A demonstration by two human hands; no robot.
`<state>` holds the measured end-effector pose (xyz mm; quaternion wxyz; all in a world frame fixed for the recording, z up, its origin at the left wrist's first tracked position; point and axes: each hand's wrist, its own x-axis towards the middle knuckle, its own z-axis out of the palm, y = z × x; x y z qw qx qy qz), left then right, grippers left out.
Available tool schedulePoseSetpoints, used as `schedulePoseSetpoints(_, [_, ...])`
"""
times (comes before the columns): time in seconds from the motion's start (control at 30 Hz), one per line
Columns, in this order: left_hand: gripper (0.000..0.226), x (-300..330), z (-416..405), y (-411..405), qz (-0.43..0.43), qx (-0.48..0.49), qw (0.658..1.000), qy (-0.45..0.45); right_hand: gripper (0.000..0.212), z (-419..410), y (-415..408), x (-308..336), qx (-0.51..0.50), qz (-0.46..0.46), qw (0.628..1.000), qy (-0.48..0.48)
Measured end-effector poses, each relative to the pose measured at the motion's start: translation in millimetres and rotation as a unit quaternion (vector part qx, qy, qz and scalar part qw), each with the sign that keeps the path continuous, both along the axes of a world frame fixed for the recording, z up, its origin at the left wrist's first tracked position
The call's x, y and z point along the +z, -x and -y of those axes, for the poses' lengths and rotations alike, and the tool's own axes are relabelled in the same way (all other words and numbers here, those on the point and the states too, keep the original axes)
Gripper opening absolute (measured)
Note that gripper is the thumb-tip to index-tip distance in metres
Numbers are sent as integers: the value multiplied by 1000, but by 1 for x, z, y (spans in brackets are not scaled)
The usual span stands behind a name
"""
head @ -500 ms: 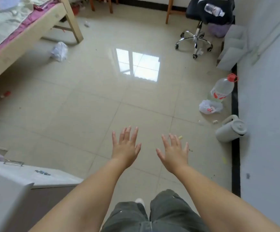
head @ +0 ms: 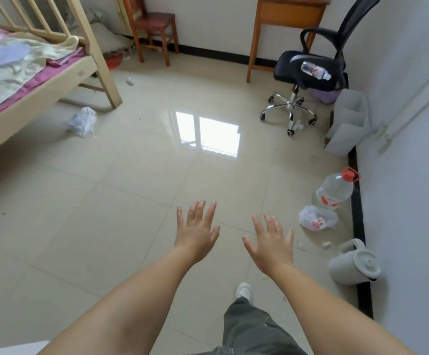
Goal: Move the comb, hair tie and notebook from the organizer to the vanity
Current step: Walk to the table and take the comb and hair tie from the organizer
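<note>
My left hand point(head: 198, 231) and my right hand point(head: 272, 242) are both stretched out in front of me over the tiled floor, palms down, fingers spread, holding nothing. No comb, hair tie or notebook shows in the head view, and neither the organizer nor the vanity can be made out. My grey trouser leg point(head: 249, 329) and white shoe point(head: 243, 290) are at the bottom, mid-step.
A wooden bed point(head: 41, 93) stands at the left, a wooden chair point(head: 154, 26) and desk point(head: 285, 19) at the back, a black office chair point(head: 310, 70) at the right. Along the right wall lie a water jug point(head: 335, 190), a plastic bag point(head: 317, 219) and a white kettle point(head: 354, 265).
The view has tilted up and moved forward. The white cabinet at the lower left has dropped almost out of view. Both hands stay spread and empty.
</note>
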<state>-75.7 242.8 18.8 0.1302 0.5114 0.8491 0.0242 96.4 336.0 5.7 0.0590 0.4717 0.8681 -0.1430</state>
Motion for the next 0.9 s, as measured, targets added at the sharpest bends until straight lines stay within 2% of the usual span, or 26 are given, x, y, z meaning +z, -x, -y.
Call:
schedulePoseSetpoints(0.33, [61,9,-194,89,11,30,999,-18,68,-224,89,19,16,5,1000,-11])
schedulePoseSetpoints(0.43, [61,3,-246,138,7,47,999,-19,68,-278,137,11,25,8,1000,-15])
schedulePoseSetpoints(0.6, [61,-7,-345,235,-3,17,999,-29,67,-379,239,3,24,13,999,-30])
schedulePoseSetpoints(0.9, [60,26,-520,407,-17,-27,999,-20,67,-535,397,32,-21,-7,999,-26])
